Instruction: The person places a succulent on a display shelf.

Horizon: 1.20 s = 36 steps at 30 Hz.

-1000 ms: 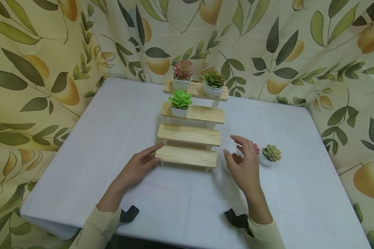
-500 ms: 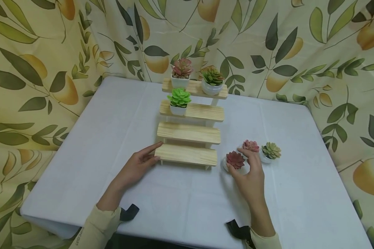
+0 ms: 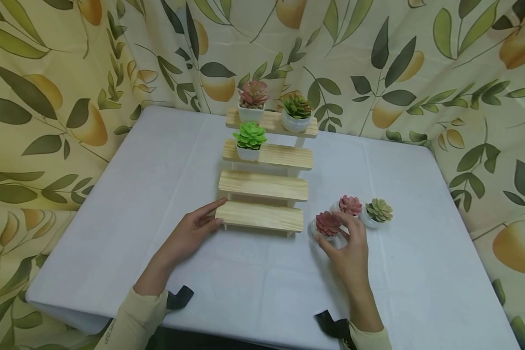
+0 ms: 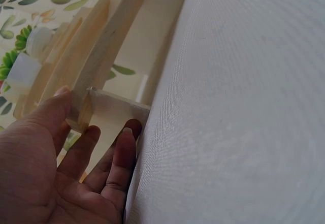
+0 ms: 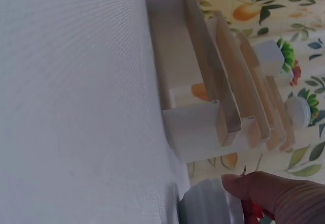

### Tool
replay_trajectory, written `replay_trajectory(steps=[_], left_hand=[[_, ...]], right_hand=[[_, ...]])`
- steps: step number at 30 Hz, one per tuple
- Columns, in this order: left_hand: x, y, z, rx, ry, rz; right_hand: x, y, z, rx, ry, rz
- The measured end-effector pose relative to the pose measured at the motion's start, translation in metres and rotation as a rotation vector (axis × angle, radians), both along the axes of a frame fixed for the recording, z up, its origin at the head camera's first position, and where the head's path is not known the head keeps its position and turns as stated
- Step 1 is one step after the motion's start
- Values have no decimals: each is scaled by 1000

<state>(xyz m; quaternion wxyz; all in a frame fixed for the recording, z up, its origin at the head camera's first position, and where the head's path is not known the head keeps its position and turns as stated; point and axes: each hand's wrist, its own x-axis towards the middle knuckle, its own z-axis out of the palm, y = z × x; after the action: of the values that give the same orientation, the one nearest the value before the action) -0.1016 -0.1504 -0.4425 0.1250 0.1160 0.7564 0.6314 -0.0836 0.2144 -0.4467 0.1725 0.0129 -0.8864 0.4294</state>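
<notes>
A tiered wooden shelf stand [image 3: 259,217] stands mid-table. My left hand [image 3: 192,237] grips the left end of its lowest board; in the left wrist view the thumb lies over the board and a fingertip touches its edge. To the right, my right hand [image 3: 350,248] holds a dark red succulent [image 3: 327,224] by its white pot [image 5: 208,203], thumb on the near side and fingers at the far right. The pot still rests on the cloth. Close behind it are a pink succulent [image 3: 350,205] and a pale green succulent [image 3: 378,210], both in white pots.
On the stand's top board sit a reddish succulent [image 3: 253,95] and a green-red succulent [image 3: 296,106]. A bright green succulent [image 3: 250,136] occupies the second board's left side. A white cloth covers the table [image 3: 420,282]; a leaf-printed curtain [image 3: 332,43] hangs behind.
My right hand has come down onto the dark red succulent's pot and now holds it. The left hand stays at the stand's lowest board.
</notes>
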Motion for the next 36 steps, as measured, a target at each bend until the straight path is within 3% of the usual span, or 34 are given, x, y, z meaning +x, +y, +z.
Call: replay_trajectory(steps=[7, 13, 17, 31, 36], left_hand=[[0, -2, 1, 4, -3, 1], [0, -2, 0, 11, 1, 0], [-1, -2, -1, 13, 0, -2], [-2, 0, 0, 17, -7, -6], [-1, 0, 0, 19, -10, -8]], right_hand=[[0, -2, -2, -67, -47, 16], [5, -14, 20, -143, -70, 78], [8, -19, 31, -142, -108, 76], [8, -17, 28, -132, -134, 58], [4, -11, 17, -134, -128, 58]])
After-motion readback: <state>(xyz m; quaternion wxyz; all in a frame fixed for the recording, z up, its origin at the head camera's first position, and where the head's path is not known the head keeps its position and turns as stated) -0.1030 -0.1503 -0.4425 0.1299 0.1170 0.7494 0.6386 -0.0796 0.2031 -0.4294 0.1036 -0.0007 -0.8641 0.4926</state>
